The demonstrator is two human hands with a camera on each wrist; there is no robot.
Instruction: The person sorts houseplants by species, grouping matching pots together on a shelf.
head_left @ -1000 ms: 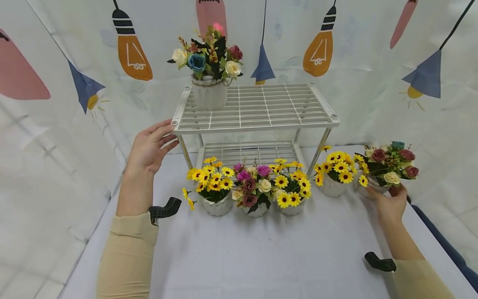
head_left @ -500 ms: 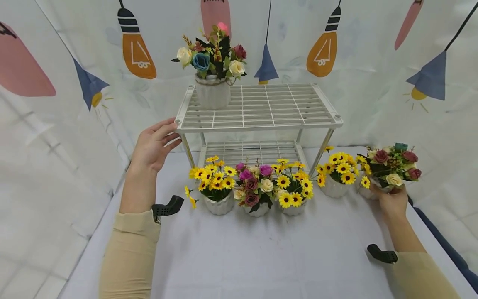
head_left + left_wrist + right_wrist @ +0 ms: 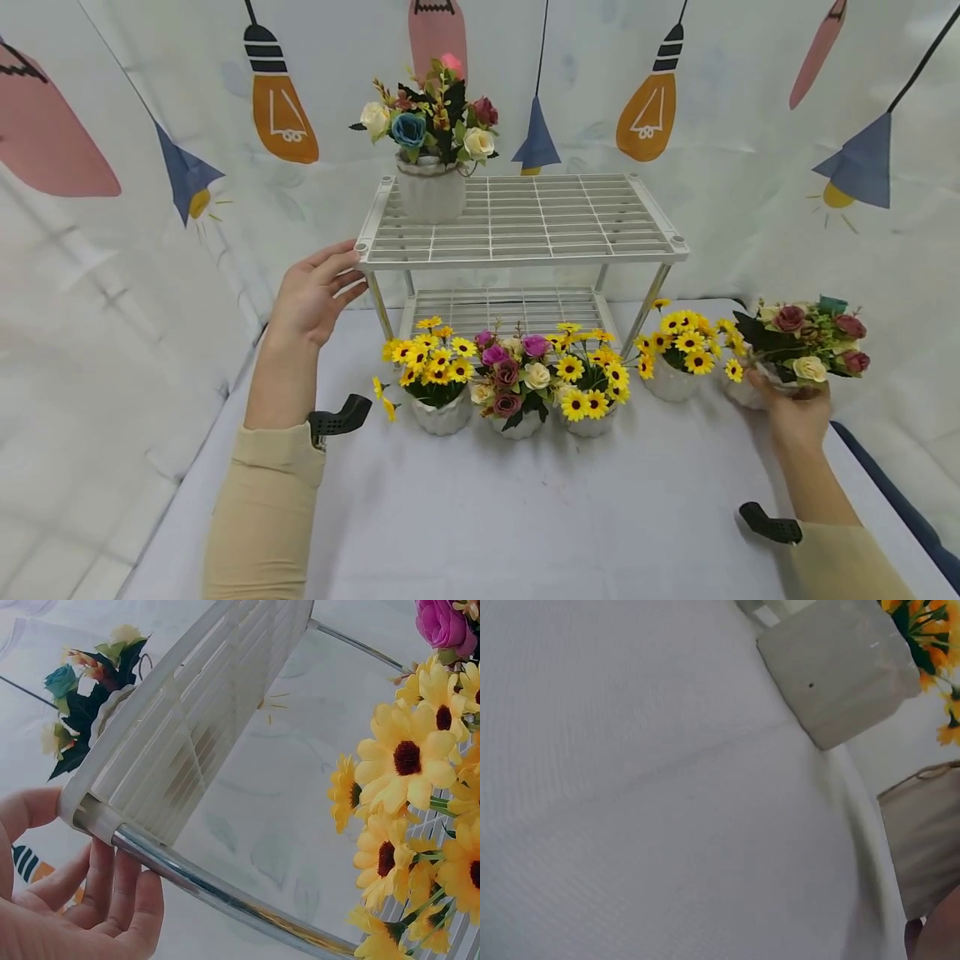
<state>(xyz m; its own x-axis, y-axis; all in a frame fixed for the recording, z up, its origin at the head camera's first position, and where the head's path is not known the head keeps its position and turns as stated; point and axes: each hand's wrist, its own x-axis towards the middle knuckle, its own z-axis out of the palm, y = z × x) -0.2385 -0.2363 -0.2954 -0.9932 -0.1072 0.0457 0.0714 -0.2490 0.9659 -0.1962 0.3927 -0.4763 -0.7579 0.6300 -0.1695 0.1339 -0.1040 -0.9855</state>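
Note:
A white two-tier wire rack (image 3: pixel 517 253) stands at the back of the table. My left hand (image 3: pixel 324 285) rests with straight fingers against its front left corner; in the left wrist view the left hand (image 3: pixel 82 896) lies beside the chrome leg (image 3: pixel 225 889) under that corner. At the far right my right hand (image 3: pixel 793 410) grips a white pot of mixed roses (image 3: pixel 812 343) from below, its blooms tilted to the right. The right wrist view shows only a fingertip (image 3: pixel 939 936) next to that pot's wall (image 3: pixel 922 847).
A rose pot (image 3: pixel 431 193) stands on the rack's top shelf, left end. Three flower pots line up in front of the rack: sunflowers (image 3: pixel 435 367), roses (image 3: pixel 513 379), sunflowers (image 3: pixel 588 379). Another sunflower pot (image 3: pixel 675 358) stands beside the right leg. A white cloth (image 3: pixel 540 508) covers the table.
My right hand has carried the rose pot a little to the right, away from the sunflower pot. My left hand has stayed at the rack's corner.

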